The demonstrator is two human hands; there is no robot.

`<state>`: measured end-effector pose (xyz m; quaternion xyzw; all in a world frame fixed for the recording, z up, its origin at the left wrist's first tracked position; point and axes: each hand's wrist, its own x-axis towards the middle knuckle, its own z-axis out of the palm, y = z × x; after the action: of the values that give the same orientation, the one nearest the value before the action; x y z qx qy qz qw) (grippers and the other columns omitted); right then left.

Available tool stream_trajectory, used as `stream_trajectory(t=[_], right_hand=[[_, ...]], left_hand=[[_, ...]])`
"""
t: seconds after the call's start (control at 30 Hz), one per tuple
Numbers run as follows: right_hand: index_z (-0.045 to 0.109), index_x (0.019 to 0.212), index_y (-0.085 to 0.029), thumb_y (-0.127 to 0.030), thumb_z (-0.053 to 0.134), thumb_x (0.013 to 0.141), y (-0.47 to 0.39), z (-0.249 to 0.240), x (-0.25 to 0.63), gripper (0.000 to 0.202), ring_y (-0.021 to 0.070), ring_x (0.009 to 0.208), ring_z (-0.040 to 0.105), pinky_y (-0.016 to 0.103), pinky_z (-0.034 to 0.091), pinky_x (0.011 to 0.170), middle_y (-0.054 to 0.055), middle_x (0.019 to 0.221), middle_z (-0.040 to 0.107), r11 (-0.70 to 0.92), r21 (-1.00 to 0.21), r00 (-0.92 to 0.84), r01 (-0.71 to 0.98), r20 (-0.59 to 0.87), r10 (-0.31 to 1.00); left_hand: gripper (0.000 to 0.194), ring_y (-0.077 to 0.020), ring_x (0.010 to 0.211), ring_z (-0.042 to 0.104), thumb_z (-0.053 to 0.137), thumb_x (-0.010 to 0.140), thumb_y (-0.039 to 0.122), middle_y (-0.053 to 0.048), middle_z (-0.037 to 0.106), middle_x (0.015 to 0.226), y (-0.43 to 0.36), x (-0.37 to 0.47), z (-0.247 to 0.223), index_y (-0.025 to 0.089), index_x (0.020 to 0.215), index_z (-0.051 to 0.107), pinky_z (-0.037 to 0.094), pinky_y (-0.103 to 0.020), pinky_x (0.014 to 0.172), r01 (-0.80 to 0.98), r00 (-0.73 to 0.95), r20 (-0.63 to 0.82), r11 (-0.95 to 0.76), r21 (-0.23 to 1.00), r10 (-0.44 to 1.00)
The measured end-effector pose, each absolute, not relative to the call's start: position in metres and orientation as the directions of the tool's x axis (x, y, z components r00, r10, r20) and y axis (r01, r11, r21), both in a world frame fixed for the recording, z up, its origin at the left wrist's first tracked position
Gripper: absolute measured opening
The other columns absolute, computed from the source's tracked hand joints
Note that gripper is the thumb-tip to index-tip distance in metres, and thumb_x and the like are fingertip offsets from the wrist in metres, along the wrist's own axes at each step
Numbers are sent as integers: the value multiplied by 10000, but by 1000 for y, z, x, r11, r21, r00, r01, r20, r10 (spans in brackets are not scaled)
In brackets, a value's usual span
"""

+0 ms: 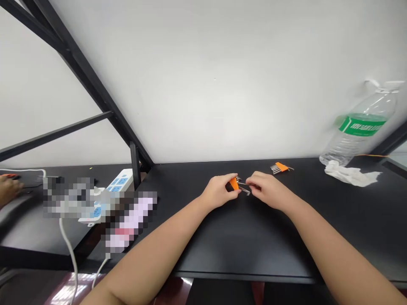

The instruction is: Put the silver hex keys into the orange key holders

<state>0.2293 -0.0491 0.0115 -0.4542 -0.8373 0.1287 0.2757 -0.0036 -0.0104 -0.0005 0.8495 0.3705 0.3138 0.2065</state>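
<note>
My left hand [221, 189] grips an orange hex key holder [234, 183] between thumb and fingers, above the black table. Several thin metal hex keys stick out of the holder toward the right. My right hand [263, 188] pinches the end of one hex key [243, 184], its fingertips close to the holder. Whether that key still sits in the holder I cannot tell. Farther back to the right, a second orange holder [281, 167] lies on the table with a row of metal keys in it.
A large clear bottle [365, 125] with a green label leans by the wall at right, crumpled white tissue [352, 174] before it. At left are a white power strip [118, 186], a blurred pinkish object [135, 220] with a cable, and black frame bars. Another person's hand [9, 189] shows far left.
</note>
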Motion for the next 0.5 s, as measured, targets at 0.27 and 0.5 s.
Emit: stream_trajectory(t=[0.27, 0.5], right_hand=[[712, 1034, -247, -120, 469, 942, -58, 18, 231, 290, 145, 659, 562, 306, 452, 610, 59, 962, 589, 608, -276, -512, 744, 349, 785], [687, 955, -240, -75, 457, 909, -64, 23, 222, 286, 131, 626, 497, 300, 413, 591, 53, 957, 553, 619, -244, -529, 746, 346, 775]], left_hand=[[549, -219, 896, 725, 758, 774, 343, -45, 767, 1059, -10, -4, -4, 211, 1295, 647, 555, -338, 862, 537, 548, 380, -662, 523, 745], [546, -244, 880, 705, 750, 785, 378, -51, 767, 1018, -17, 1, -2, 213, 1294, 643, 535, -358, 845, 563, 610, 368, -711, 422, 701]])
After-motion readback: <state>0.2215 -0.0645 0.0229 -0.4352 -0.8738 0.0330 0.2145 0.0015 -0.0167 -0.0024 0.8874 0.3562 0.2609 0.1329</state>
